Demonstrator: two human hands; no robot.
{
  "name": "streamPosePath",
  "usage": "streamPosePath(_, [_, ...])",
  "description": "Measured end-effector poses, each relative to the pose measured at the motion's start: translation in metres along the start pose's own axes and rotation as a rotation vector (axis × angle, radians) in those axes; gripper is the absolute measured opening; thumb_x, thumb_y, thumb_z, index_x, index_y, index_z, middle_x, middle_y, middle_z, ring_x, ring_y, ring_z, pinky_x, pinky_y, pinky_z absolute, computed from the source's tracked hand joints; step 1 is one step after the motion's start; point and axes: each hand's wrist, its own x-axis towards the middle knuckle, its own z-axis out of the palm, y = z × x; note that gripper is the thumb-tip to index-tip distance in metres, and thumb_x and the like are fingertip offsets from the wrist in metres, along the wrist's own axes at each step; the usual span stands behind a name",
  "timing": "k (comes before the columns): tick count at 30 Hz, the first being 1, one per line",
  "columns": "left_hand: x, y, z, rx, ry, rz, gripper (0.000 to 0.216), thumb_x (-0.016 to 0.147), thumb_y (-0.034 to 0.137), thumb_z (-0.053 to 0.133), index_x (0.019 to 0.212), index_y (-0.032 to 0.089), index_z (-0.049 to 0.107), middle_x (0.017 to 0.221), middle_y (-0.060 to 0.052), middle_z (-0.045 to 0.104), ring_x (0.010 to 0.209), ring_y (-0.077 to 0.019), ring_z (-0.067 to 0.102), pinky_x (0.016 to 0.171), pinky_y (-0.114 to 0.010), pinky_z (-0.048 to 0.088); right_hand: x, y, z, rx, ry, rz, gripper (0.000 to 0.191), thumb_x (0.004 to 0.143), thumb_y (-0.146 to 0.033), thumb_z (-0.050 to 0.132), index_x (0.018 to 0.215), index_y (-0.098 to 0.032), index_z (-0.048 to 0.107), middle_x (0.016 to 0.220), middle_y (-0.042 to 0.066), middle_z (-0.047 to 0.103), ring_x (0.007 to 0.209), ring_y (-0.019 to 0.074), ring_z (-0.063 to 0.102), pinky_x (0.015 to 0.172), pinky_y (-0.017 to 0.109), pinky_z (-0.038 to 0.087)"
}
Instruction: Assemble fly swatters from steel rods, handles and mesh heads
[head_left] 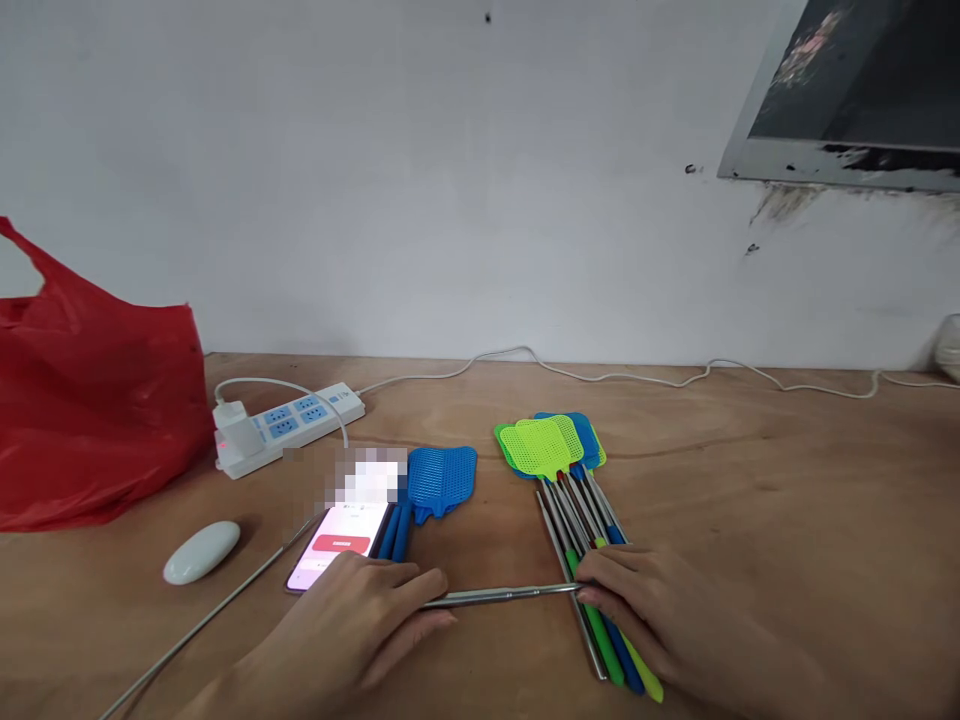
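Note:
A thin silver metal rod [506,595] with stepped, telescopic-looking sections lies level between my two hands. My left hand [375,612] is closed around its left end, and my right hand [652,600] pinches its right end; both ends are hidden by my fingers. Under and beside my right hand is a pile of fly swatters [544,447] with green, yellow-green and blue mesh heads, metal shafts and coloured handles. Just beyond my left hand, blue fly swatter heads [442,480] lie with blue handles [395,532] pointing towards me.
A lit phone [334,545] lies beside my left hand. Farther left are a white mouse [201,552], a power strip [296,428] with a plugged-in charger [238,430], and a red plastic bag [97,400]. A white cable [600,378] runs along the wall.

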Motion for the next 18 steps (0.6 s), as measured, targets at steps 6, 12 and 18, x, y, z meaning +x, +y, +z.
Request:
streamPosePath(6, [-0.002, -0.002, 0.007, 0.008, 0.066, -0.029, 0.044, 0.110, 0.040, 0.021, 0.086, 0.024, 0.053, 0.066, 0.001, 0.064, 0.054, -0.0196, 0.061, 0.052, -0.030, 0.030, -0.002, 0.003, 0.007, -0.014, 0.074, -0.031, 0.030, 0.105, -0.020, 0.031, 0.085, -0.021, 0.054, 0.075, 0.002, 0.063, 0.062, 0.0156, 0.059, 0.058, 0.025, 0.040])
streamPosePath(12, [0.009, 0.007, 0.012, -0.079, 0.031, -0.017, 0.052, 0.110, 0.044, 0.012, 0.083, 0.023, 0.051, 0.064, 0.000, 0.064, 0.050, -0.0193, 0.061, 0.048, -0.030, 0.029, 0.016, -0.021, 0.008, 0.033, 0.172, -0.029, 0.029, 0.093, -0.006, 0.034, 0.080, -0.021, 0.056, 0.070, 0.004, 0.064, 0.058, 0.0177, 0.059, 0.055, 0.027, 0.041])
streamPosePath(18, [0.010, 0.009, 0.015, -0.097, 0.019, -0.062, 0.047, 0.110, 0.044, 0.017, 0.086, 0.023, 0.052, 0.066, 0.000, 0.064, 0.053, -0.0201, 0.061, 0.049, -0.030, 0.029, 0.017, -0.022, 0.017, 0.169, 0.230, 0.062, 0.027, 0.098, -0.016, 0.037, 0.081, -0.022, 0.057, 0.068, 0.002, 0.064, 0.060, 0.0171, 0.060, 0.055, 0.026, 0.041])
